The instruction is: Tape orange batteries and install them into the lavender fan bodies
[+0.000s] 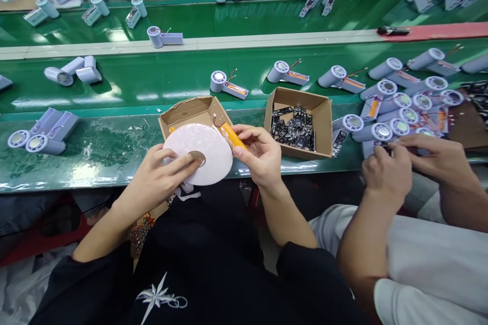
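My left hand (pixel 158 180) grips a flat white roll of tape (pixel 200 151), thumb near its centre hole, held over my lap at the table's front edge. My right hand (pixel 259 155) pinches a small orange battery cell (pixel 231 135) with thin wires, touching it to the roll's right rim. Behind the roll sits an open cardboard box (pixel 190 111).
A second cardboard box (pixel 320 117) holds dark circuit boards. Several light-blue handheld fan bodies (pixel 385 129) lie across the green conveyor (pixel 152 81). To the right, a co-worker's two hands (pixel 389 170) work at a fan cluster.
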Demonstrator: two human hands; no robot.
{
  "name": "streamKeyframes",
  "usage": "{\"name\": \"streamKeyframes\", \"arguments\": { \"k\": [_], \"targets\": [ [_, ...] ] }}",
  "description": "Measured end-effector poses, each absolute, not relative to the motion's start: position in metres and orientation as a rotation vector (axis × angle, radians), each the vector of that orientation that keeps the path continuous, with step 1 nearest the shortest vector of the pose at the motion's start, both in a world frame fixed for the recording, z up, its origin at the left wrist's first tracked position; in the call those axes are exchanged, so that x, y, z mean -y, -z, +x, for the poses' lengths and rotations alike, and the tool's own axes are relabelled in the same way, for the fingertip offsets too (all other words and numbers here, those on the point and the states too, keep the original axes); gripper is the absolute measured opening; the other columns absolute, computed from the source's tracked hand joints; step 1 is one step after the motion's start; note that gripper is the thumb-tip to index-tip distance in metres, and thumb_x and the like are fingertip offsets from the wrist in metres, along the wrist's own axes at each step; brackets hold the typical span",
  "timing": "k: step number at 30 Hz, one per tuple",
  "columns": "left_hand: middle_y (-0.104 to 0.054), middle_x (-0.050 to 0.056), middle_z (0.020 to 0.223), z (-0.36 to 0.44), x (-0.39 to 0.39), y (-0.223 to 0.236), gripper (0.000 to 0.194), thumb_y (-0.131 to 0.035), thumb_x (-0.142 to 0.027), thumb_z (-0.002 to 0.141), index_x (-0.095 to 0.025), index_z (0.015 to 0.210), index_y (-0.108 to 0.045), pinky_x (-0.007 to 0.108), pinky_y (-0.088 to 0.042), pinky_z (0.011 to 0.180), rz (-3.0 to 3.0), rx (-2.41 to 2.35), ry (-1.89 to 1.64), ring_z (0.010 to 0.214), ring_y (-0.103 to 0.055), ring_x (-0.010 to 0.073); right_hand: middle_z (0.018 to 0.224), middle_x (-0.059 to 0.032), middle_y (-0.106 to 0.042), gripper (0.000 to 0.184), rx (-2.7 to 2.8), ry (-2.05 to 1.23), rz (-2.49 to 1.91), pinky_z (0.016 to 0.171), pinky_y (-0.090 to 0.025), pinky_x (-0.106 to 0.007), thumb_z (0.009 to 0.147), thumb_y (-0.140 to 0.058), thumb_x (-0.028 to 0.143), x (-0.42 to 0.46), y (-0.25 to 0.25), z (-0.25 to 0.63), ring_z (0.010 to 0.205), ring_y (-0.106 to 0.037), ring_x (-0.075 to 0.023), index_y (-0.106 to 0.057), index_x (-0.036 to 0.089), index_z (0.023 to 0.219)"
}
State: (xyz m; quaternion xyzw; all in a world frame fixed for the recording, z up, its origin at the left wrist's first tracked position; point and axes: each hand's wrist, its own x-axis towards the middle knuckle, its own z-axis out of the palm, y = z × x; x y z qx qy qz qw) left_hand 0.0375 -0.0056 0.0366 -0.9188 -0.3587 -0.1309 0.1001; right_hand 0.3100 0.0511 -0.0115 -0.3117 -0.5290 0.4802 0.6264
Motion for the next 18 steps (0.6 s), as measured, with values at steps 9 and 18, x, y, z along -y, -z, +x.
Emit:
{"name": "streamKeyframes", "arguments": {
  "k": [9,18],
  "targets": [
    [-0.076,-0.002,0.147,0.025,-0.006,-0.054,0.072,-0.062,0.005,0.1,-0.035,0.16,-0.061,0.054,-0.044,0.128,-2.791,0.987,0.344,0.115,-0.064,0.0273,0.124,-0.0076,-0.087,0.058,1.585,-1.601,-0.806,0.106,-0.072,-0.05,0.081,-0.1,0.039,-0.081,-0.016,0.35,0.11,-0.086,-0.0265,-0.082,0.023,0.134],
    [-0.083,0.006,0.113,0.067,0.014,-0.039,0.03,-0.071,-0.033,0.11,-0.019,0.136,-0.073,0.057,-0.04,0.123,-2.709,0.873,0.57,0.101,-0.057,0.0269,0.137,-0.0128,-0.083,0.069,0.919,-1.152,-0.829,0.105,-0.071,-0.051,0.083,-0.097,0.057,-0.056,0.038,0.312,0.122,-0.083,-0.0313,-0.072,0.027,0.14]
  ]
}}
